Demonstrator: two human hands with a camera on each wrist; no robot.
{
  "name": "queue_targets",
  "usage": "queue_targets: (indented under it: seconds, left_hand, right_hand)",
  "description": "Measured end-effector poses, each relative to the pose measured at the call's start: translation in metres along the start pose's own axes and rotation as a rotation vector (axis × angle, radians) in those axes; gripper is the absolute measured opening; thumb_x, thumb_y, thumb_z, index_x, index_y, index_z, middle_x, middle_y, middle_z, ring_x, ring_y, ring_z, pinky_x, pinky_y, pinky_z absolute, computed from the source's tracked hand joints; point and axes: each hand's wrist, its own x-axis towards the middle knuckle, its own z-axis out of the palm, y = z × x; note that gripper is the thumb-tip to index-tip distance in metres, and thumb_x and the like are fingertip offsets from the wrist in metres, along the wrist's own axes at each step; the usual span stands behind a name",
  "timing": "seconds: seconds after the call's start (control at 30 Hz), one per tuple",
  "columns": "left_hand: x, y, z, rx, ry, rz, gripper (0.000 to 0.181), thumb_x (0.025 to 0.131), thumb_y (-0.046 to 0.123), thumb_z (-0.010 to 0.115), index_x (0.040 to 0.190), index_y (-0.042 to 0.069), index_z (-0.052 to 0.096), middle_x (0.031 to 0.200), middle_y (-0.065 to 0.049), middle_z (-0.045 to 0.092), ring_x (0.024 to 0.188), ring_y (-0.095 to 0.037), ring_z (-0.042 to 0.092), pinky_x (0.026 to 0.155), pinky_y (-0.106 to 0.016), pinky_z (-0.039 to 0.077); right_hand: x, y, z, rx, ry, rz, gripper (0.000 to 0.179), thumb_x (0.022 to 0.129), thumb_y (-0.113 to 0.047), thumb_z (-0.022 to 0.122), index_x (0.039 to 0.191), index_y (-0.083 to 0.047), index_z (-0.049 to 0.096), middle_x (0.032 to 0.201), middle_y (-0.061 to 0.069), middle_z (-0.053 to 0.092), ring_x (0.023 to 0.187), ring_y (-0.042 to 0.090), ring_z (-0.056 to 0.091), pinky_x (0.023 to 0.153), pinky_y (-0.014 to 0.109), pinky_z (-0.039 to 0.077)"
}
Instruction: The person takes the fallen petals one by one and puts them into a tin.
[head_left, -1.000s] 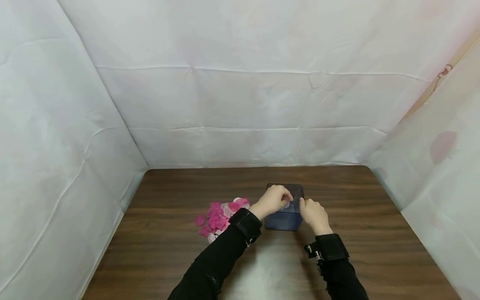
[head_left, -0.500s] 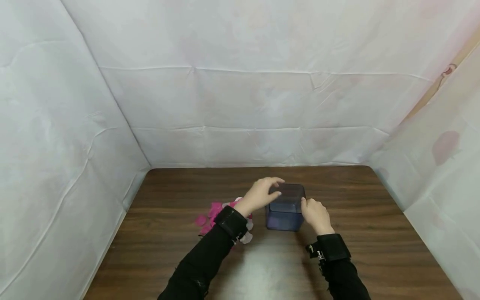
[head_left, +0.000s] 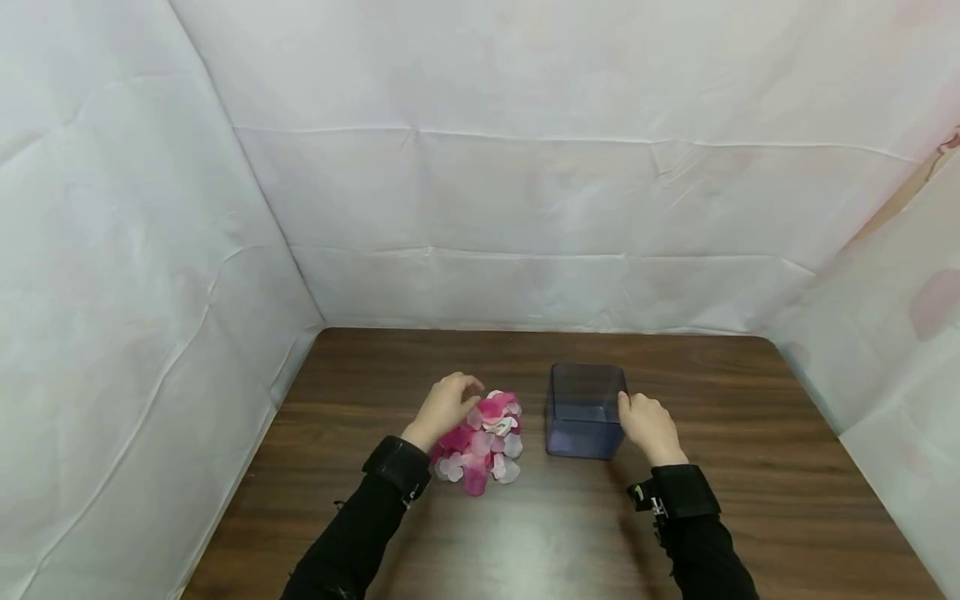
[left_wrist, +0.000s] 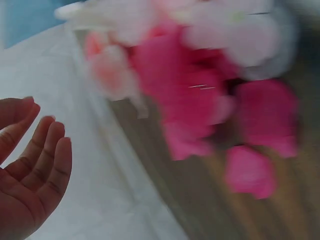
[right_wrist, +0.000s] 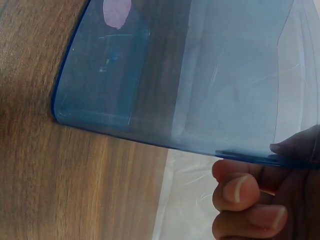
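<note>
A translucent blue-grey plastic box (head_left: 585,437) stands upright on the table. My right hand (head_left: 651,425) grips its right wall near the rim; in the right wrist view the thumb lies inside the wall and the curled fingers (right_wrist: 250,220) outside. Through the box's wall shows one pale petal (right_wrist: 116,12), near the bottom. To the left lies a loose heap of pink and white artificial petals (head_left: 480,446). My left hand (head_left: 446,407) hovers over the heap's left edge, fingers relaxed. Nothing shows between its fingers in the left wrist view.
The brown wood-grain table (head_left: 360,367) is enclosed by white sheets at the back (head_left: 525,192) and on both sides. A strip of table surface separates the petals from the box.
My left hand has moved away from the box, leftward to the petals, and its fingers have loosened. My right hand keeps its hold on the box. The head view has shifted slightly.
</note>
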Motion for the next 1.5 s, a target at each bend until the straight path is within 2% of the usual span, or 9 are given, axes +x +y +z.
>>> queue_targets:
  seconds: [0.13, 0.3, 0.57, 0.77, 0.93, 1.03, 1.17, 1.37, 1.5]
  left_hand:
    - [-0.007, -0.011, 0.012, 0.080, -0.007, 0.022, 0.026, 0.082, -0.004, 0.062, 0.106, 0.003, 0.068, 0.098, -0.012, 0.061, 0.085, -0.022, 0.060, 0.077, -0.037, 0.052]
    - [-0.011, -0.015, 0.020, 0.154, 0.036, 0.070, 0.025, 0.077, -0.005, 0.066, 0.101, 0.001, 0.069, 0.092, -0.012, 0.060, 0.086, -0.027, 0.061, 0.078, -0.040, 0.051]
    - [-0.009, -0.012, 0.027, 0.197, 0.022, 0.047, 0.018, 0.078, 0.005, 0.073, 0.095, 0.004, 0.068, 0.092, -0.009, 0.054, 0.083, -0.022, 0.056, 0.072, -0.036, 0.050]
    - [-0.008, -0.014, 0.024, 0.183, 0.037, 0.069, 0.007, 0.081, 0.005, 0.071, 0.084, 0.005, 0.065, 0.085, -0.005, 0.056, 0.081, -0.021, 0.057, 0.073, -0.034, 0.049]
    - [-0.009, -0.009, 0.009, 0.069, 0.042, 0.056, 0.005, 0.086, 0.005, 0.066, 0.084, 0.007, 0.062, 0.079, -0.005, 0.064, 0.070, -0.014, 0.055, 0.064, -0.027, 0.048]
    - [-0.006, 0.000, -0.003, -0.001, 0.078, 0.066, 0.007, 0.087, 0.008, 0.065, 0.082, 0.008, 0.060, 0.075, -0.002, 0.063, 0.061, -0.009, 0.048, 0.055, -0.022, 0.043]
    - [0.005, 0.025, -0.015, -0.017, 0.122, 0.110, 0.005, 0.089, 0.014, 0.065, 0.087, 0.010, 0.062, 0.080, -0.001, 0.067, 0.063, -0.007, 0.051, 0.057, -0.019, 0.044]
    - [0.032, 0.074, -0.016, -0.004, 0.071, 0.204, 0.018, 0.092, 0.012, 0.059, 0.110, 0.010, 0.062, 0.089, -0.007, 0.070, 0.064, -0.010, 0.056, 0.058, -0.021, 0.044]
    - [0.043, 0.097, -0.007, 0.058, 0.024, 0.262, 0.016, 0.093, 0.015, 0.059, 0.107, 0.011, 0.065, 0.094, -0.005, 0.071, 0.069, -0.011, 0.060, 0.062, -0.021, 0.045]
  right_hand:
    - [0.003, -0.001, -0.001, 0.004, -0.006, -0.017, 0.041, 0.102, -0.024, 0.027, 0.064, -0.011, 0.038, 0.059, 0.003, 0.031, 0.053, 0.017, 0.032, 0.053, 0.030, 0.026]
    - [0.006, -0.004, 0.000, -0.005, -0.009, -0.026, 0.042, 0.101, -0.024, 0.027, 0.063, -0.011, 0.037, 0.059, 0.003, 0.033, 0.053, 0.017, 0.035, 0.053, 0.030, 0.028]
    - [0.010, -0.011, 0.005, -0.018, -0.014, -0.053, 0.043, 0.102, -0.023, 0.027, 0.061, -0.013, 0.034, 0.056, 0.000, 0.028, 0.050, 0.015, 0.029, 0.052, 0.029, 0.026]
    - [0.008, -0.015, 0.008, 0.000, -0.024, -0.037, 0.044, 0.102, -0.024, 0.027, 0.061, -0.013, 0.034, 0.055, 0.000, 0.027, 0.050, 0.015, 0.027, 0.052, 0.028, 0.024]
    - [0.008, -0.017, 0.008, 0.010, -0.027, -0.019, 0.044, 0.102, -0.025, 0.026, 0.061, -0.012, 0.034, 0.056, 0.001, 0.027, 0.050, 0.015, 0.029, 0.052, 0.029, 0.026]
    - [0.008, -0.017, 0.007, 0.009, -0.027, -0.011, 0.043, 0.102, -0.025, 0.026, 0.062, -0.012, 0.034, 0.056, 0.001, 0.028, 0.050, 0.015, 0.030, 0.053, 0.029, 0.027]
    - [0.007, -0.018, 0.006, 0.004, -0.021, 0.006, 0.043, 0.102, -0.025, 0.026, 0.063, -0.012, 0.035, 0.057, 0.002, 0.029, 0.051, 0.016, 0.031, 0.053, 0.029, 0.027]
    - [0.004, -0.019, 0.006, -0.007, 0.023, 0.020, 0.043, 0.102, -0.026, 0.029, 0.062, -0.012, 0.037, 0.056, 0.002, 0.031, 0.050, 0.017, 0.032, 0.051, 0.029, 0.026]
    - [0.005, -0.020, 0.010, -0.033, 0.034, 0.039, 0.044, 0.101, -0.027, 0.029, 0.063, -0.010, 0.043, 0.058, 0.006, 0.040, 0.052, 0.021, 0.042, 0.052, 0.031, 0.030]
